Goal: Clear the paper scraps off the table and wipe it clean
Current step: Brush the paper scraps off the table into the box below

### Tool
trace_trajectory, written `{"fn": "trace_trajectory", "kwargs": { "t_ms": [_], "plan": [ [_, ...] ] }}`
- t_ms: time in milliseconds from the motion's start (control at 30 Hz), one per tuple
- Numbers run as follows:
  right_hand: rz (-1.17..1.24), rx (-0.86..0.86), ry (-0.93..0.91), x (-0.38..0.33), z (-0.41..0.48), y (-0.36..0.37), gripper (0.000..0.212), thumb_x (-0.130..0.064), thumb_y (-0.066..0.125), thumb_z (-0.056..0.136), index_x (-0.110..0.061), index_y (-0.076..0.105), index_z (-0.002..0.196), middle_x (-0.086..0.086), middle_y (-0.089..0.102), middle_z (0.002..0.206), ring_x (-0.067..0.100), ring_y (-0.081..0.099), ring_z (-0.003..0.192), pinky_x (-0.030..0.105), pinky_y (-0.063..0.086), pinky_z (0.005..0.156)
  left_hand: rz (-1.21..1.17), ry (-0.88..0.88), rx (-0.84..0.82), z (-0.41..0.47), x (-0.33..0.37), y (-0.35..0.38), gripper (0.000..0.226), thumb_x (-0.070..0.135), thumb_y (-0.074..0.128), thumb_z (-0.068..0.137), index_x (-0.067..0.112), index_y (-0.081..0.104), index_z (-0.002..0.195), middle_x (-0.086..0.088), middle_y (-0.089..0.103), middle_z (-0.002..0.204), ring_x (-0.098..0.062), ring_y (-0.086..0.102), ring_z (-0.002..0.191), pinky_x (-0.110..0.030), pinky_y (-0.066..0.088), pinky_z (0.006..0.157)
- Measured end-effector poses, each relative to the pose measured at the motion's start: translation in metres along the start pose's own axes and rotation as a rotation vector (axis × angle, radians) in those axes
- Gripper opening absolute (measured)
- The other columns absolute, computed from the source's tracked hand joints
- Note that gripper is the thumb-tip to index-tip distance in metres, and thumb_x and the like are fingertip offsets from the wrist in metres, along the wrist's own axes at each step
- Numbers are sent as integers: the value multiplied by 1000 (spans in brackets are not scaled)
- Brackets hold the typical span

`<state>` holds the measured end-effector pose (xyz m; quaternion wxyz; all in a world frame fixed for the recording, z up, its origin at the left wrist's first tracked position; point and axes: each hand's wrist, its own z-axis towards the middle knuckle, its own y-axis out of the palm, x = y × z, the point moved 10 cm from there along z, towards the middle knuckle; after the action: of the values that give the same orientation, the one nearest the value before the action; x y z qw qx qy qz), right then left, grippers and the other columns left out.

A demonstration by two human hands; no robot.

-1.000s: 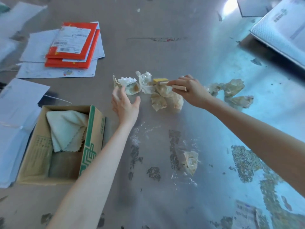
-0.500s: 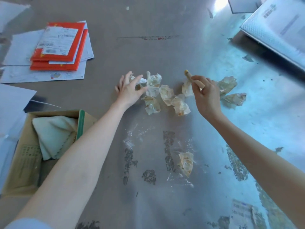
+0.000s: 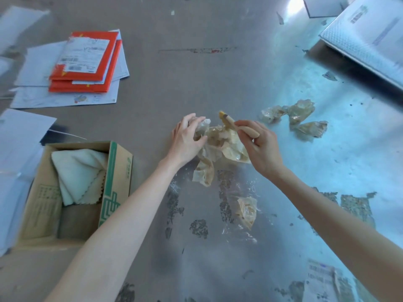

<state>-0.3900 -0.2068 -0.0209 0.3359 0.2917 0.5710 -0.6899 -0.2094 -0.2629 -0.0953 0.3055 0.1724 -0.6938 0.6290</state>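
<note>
A bunch of crumpled yellowish paper scraps (image 3: pixel 220 144) lies mid-table, pressed between both hands. My left hand (image 3: pixel 185 140) curls around the bunch from the left, fingers on the scraps. My right hand (image 3: pixel 261 147) pushes against the bunch from the right while gripping a small wooden-handled scraper (image 3: pixel 235 125) with a yellow tip. One scrap (image 3: pixel 204 173) trails just below the bunch. Another scrap (image 3: pixel 247 211) sits alone nearer to me. Three more scraps (image 3: pixel 298 115) rest to the right. A pale cloth (image 3: pixel 78 173) lies folded in the cardboard box (image 3: pixel 115 184).
The metal table (image 3: pixel 196 83) shows glue stains and tape residue (image 3: pixel 226 192). Red envelopes (image 3: pixel 85 62) on white sheets lie at the far left. White mailers (image 3: pixel 17 138) sit left of the box. A padded mailer (image 3: pixel 370 38) is at the far right.
Both hands have closed in on each other, sweeping the spread-out scraps into one tight bunch. The view shifted slightly.
</note>
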Motion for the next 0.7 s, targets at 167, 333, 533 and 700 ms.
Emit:
{"fn": "trace_trajectory", "kwargs": {
  "t_ms": [167,333,533,700],
  "plan": [
    [-44,159,43,13,-3,-38,19,-14,53,93,-9,67,105,12,68,93,27,57,83,18,41,70,-76,-5,-3,-15,0,-7,51,35,59,89,25,46,137,-1,31,148,-22,33,134,-45,24,113],
    [-79,119,101,23,-20,-41,17,-13,53,93,-12,68,101,9,68,90,28,56,83,31,39,69,-111,-7,-92,-30,5,9,62,46,57,88,26,35,143,-2,24,150,-21,20,139,-48,23,114],
    [-65,51,93,5,-30,-17,16,-12,52,93,-11,66,99,8,67,87,27,55,80,38,43,70,-100,-25,-76,-41,11,22,71,44,63,85,17,33,143,-6,20,152,-29,13,141,-52,21,115],
    [26,46,112,-3,-29,-1,14,-11,50,92,-11,64,91,2,60,73,11,45,62,29,37,62,-124,-39,0,-45,16,19,65,30,69,84,11,40,139,-11,26,148,-28,20,137,-41,23,114]
  ]
}}
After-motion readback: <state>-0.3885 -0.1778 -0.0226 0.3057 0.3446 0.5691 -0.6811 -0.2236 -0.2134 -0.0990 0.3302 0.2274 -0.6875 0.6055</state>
